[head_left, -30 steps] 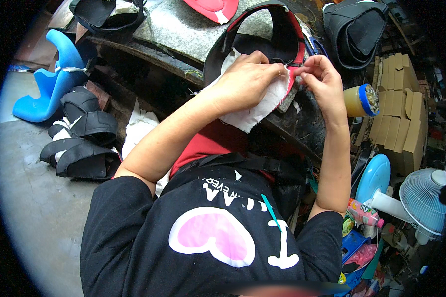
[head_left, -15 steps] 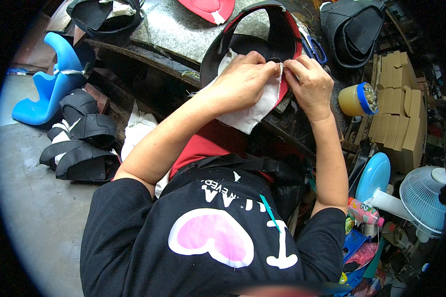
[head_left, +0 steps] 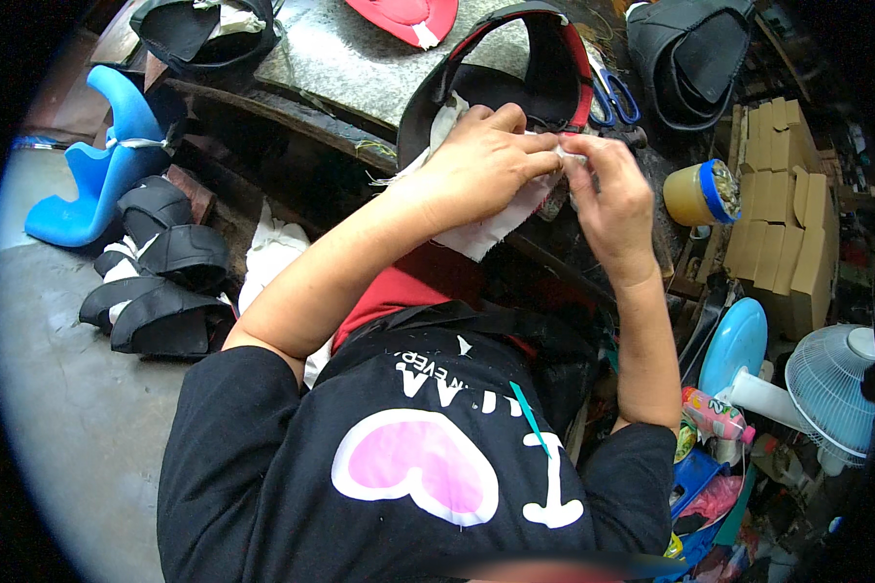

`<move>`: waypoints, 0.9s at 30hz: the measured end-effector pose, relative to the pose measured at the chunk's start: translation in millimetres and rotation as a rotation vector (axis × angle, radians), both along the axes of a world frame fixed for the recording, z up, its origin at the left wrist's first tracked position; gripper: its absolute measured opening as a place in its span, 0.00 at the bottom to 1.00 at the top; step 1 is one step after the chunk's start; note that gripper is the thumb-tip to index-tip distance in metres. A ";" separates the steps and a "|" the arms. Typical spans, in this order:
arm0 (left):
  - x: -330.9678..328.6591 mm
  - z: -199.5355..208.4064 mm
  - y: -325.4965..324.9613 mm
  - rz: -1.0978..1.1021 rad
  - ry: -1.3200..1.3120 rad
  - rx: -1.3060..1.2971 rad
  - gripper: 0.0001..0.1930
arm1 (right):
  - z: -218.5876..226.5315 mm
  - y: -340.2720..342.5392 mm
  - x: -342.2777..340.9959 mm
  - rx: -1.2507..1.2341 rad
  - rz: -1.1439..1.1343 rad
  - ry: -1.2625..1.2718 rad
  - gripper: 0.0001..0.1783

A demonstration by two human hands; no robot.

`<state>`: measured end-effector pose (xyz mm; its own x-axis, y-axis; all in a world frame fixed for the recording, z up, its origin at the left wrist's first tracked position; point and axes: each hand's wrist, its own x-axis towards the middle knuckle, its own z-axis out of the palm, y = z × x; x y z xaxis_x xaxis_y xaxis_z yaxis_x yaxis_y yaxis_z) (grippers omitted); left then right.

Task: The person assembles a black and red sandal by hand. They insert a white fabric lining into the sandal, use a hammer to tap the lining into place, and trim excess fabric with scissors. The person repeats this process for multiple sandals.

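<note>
A black, curved, hollow shaped piece (head_left: 496,85) with a red edge band (head_left: 580,83) rests at the near edge of the work surface. White cloth (head_left: 483,233) with a frayed border lies on its near side and hangs below my left hand. My left hand (head_left: 486,160) is closed on this cloth, thumb side toward the red edge. My right hand (head_left: 612,199) pinches beside the left fingertips, at the cloth's corner; it is slightly blurred, and the exact bit between its fingers is hard to see.
Blue-handled scissors (head_left: 614,97) lie just right of the piece. A jar with a blue rim (head_left: 702,192) stands further right, near cardboard boxes (head_left: 778,199). More black pieces (head_left: 692,63) sit at the back right. At left are a blue form (head_left: 97,175) and several black pieces (head_left: 170,311); a fan (head_left: 831,394) is lower right.
My left hand's fingers have stretched further over the cloth toward the right hand. My right hand has shifted slightly and its fingers have turned. The black piece has barely moved.
</note>
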<state>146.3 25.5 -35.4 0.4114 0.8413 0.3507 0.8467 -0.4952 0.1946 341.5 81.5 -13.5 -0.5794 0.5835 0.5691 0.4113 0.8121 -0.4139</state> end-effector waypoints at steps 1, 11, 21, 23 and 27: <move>-0.8 1.1 0.1 -0.015 -0.011 0.023 0.18 | -2.7 -2.7 -0.8 -0.035 -0.021 -0.056 0.09; 0.5 -0.4 3.5 -0.002 0.037 -0.050 0.18 | -18.0 21.2 -0.6 0.114 -0.366 -0.348 0.10; 1.2 -12.9 -3.0 0.008 -0.040 0.039 0.17 | -24.7 24.9 -4.8 0.125 -0.405 -0.329 0.08; 2.8 -14.6 -4.6 0.012 -0.080 0.138 0.15 | -22.0 21.3 -4.7 0.074 -0.428 -0.355 0.07; 2.8 -15.5 -5.1 0.014 -0.104 0.133 0.15 | -13.6 8.6 -3.2 0.177 -0.328 -0.128 0.10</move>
